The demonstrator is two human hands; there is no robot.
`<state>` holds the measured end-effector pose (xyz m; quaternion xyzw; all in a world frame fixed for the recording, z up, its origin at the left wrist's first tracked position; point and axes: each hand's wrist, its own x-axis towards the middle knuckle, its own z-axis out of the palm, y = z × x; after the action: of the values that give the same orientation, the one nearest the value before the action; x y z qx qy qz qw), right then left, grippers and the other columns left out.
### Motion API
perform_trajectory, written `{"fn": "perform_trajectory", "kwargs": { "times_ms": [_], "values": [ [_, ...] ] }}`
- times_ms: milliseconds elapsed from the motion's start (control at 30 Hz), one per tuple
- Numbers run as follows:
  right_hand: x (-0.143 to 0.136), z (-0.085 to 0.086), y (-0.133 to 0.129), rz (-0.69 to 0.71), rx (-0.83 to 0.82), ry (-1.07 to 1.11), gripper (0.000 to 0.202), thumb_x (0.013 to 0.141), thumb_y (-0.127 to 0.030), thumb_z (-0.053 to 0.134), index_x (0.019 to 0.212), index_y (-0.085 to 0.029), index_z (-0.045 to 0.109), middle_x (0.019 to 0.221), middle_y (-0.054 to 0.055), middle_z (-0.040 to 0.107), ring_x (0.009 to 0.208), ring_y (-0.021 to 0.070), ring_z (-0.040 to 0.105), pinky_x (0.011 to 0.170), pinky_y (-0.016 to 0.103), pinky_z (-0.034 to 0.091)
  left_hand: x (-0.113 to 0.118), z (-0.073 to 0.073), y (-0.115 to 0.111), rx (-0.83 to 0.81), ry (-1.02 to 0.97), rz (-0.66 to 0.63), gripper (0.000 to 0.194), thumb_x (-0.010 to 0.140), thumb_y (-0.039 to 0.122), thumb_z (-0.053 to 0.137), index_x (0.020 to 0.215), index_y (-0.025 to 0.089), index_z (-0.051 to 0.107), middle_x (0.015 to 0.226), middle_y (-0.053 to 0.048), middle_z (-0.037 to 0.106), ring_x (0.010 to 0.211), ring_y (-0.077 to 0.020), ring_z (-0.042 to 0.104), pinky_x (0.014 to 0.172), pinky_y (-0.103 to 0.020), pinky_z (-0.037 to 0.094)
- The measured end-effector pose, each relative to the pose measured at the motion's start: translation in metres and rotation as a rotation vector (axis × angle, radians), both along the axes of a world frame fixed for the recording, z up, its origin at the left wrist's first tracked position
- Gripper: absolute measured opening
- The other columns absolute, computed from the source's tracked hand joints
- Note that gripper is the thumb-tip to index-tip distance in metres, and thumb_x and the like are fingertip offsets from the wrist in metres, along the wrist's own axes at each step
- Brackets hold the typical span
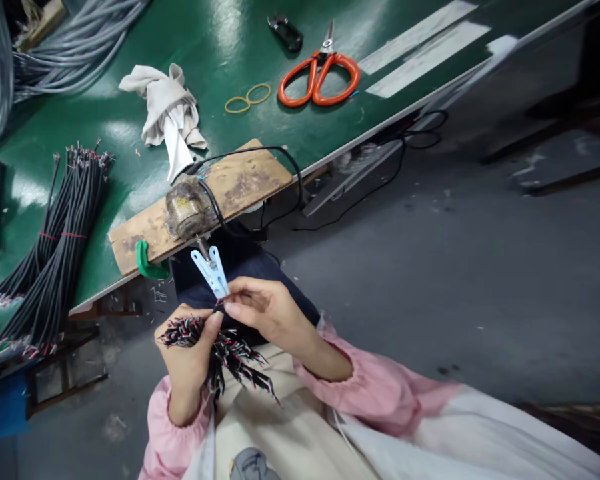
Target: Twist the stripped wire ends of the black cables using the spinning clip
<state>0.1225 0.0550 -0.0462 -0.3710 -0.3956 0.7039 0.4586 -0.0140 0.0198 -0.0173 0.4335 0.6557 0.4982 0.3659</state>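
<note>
My left hand (187,353) is closed around a bundle of thin black cables (237,357) with red, white and black wire ends. Its thumb presses on one cable beneath a light blue clothespin (213,273). The clothespin is fixed on the shaft of a small motor (187,207), with its jaws toward me. At those jaws my right hand (265,310) has thumb and index finger close together, the index finger touching the clothespin's tip. Coloured wire ends show there, but what lies between the right fingertips is hidden.
The motor sits on a wooden board (250,177), held at the green table's edge by a green clamp (149,260). Tied cable bundles (63,247) lie left. Orange-handled scissors (320,77), a rubber band (249,99), cutters (286,33) and a white cloth (167,110) lie beyond.
</note>
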Motion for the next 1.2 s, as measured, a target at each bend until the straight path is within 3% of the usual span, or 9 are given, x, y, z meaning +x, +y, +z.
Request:
{"fn": "perform_trajectory", "kwargs": {
  "times_ms": [200, 267, 333, 467, 600, 700, 833, 1033, 1200],
  "values": [
    [0.001, 0.003, 0.000, -0.321, 0.521, -0.231, 0.023, 0.089, -0.025, 0.070, 0.068, -0.019, 0.066, 0.067, 0.002, 0.064, 0.067, 0.0158, 0.055, 0.068, 0.032, 0.046, -0.004, 0.008, 0.002, -0.044, 0.056, -0.151, 0.008, 0.079, 0.024, 0.076, 0.073, 0.023, 0.082, 0.071, -0.002, 0.079, 0.064, -0.0180, 0.072, 0.065, -0.028, 0.057],
    [0.002, 0.003, 0.002, -0.317, 0.615, -0.212, 0.025, 0.092, -0.028, 0.069, 0.069, -0.020, 0.065, 0.068, 0.002, 0.062, 0.069, 0.0167, 0.054, 0.071, 0.033, 0.046, -0.006, 0.014, 0.005, -0.087, 0.037, -0.206, 0.010, 0.080, 0.025, 0.076, 0.071, 0.023, 0.081, 0.069, -0.002, 0.078, 0.064, -0.0186, 0.072, 0.064, -0.029, 0.057],
    [0.001, 0.002, 0.003, -0.150, 0.526, -0.041, 0.031, 0.092, -0.041, 0.068, 0.070, -0.020, 0.063, 0.068, 0.001, 0.059, 0.068, 0.0159, 0.052, 0.067, 0.032, 0.045, -0.007, 0.021, 0.010, -0.107, -0.010, -0.295, 0.010, 0.075, 0.026, 0.080, 0.066, 0.023, 0.080, 0.062, -0.002, 0.076, 0.056, -0.0176, 0.069, 0.057, -0.027, 0.055],
    [-0.003, -0.004, 0.009, 0.176, 0.084, 0.353, 0.046, 0.082, -0.061, 0.071, 0.070, -0.019, 0.058, 0.067, -0.003, 0.050, 0.060, 0.0112, 0.044, 0.057, 0.026, 0.038, -0.005, 0.028, 0.017, -0.073, -0.084, -0.367, 0.011, 0.068, 0.029, 0.085, 0.060, 0.024, 0.079, 0.056, -0.002, 0.071, 0.048, -0.0154, 0.062, 0.047, -0.026, 0.050],
    [0.001, 0.001, 0.018, -0.015, 0.039, 0.190, 0.034, 0.081, -0.045, 0.075, 0.066, -0.019, 0.060, 0.063, -0.003, 0.052, 0.059, 0.0114, 0.045, 0.058, 0.027, 0.038, 0.000, 0.029, 0.016, -0.070, -0.019, -0.261, 0.009, 0.066, 0.023, 0.084, 0.059, 0.022, 0.077, 0.057, -0.002, 0.071, 0.050, -0.0153, 0.063, 0.048, -0.025, 0.051],
    [0.010, 0.010, 0.019, -0.222, 0.318, 0.009, 0.020, 0.081, -0.027, 0.074, 0.064, -0.021, 0.065, 0.062, -0.001, 0.058, 0.059, 0.0135, 0.051, 0.060, 0.030, 0.042, 0.002, 0.028, 0.013, -0.018, 0.060, -0.209, 0.008, 0.065, 0.017, 0.082, 0.060, 0.021, 0.077, 0.057, -0.001, 0.072, 0.051, -0.0149, 0.064, 0.050, -0.024, 0.052],
    [0.015, 0.017, 0.011, -0.293, 0.598, -0.094, 0.012, 0.080, -0.014, 0.075, 0.070, -0.022, 0.073, 0.065, 0.001, 0.068, 0.061, 0.0151, 0.057, 0.067, 0.035, 0.047, 0.003, 0.025, 0.009, 0.038, 0.090, -0.195, 0.011, 0.066, 0.013, 0.081, 0.062, 0.022, 0.076, 0.059, 0.001, 0.072, 0.052, -0.0132, 0.065, 0.052, -0.021, 0.052],
    [0.015, 0.013, 0.016, -0.036, 0.205, -0.051, 0.033, 0.083, -0.046, 0.074, 0.067, -0.018, 0.067, 0.062, 0.001, 0.062, 0.058, 0.0135, 0.053, 0.056, 0.029, 0.045, 0.004, 0.023, 0.006, 0.094, 0.101, -0.104, 0.011, 0.067, 0.014, 0.080, 0.062, 0.022, 0.075, 0.058, 0.002, 0.071, 0.052, -0.0129, 0.064, 0.051, -0.022, 0.051],
    [0.002, 0.026, 0.048, -0.051, 0.107, -0.028, 0.055, 0.074, -0.068, 0.072, 0.055, -0.018, 0.060, 0.055, -0.002, 0.054, 0.055, 0.0112, 0.047, 0.056, 0.027, 0.039, 0.002, 0.030, 0.007, 0.115, 0.132, -0.096, 0.010, 0.066, 0.016, 0.081, 0.061, 0.023, 0.076, 0.058, 0.002, 0.071, 0.052, -0.0138, 0.065, 0.050, -0.022, 0.052]
  ]
}}
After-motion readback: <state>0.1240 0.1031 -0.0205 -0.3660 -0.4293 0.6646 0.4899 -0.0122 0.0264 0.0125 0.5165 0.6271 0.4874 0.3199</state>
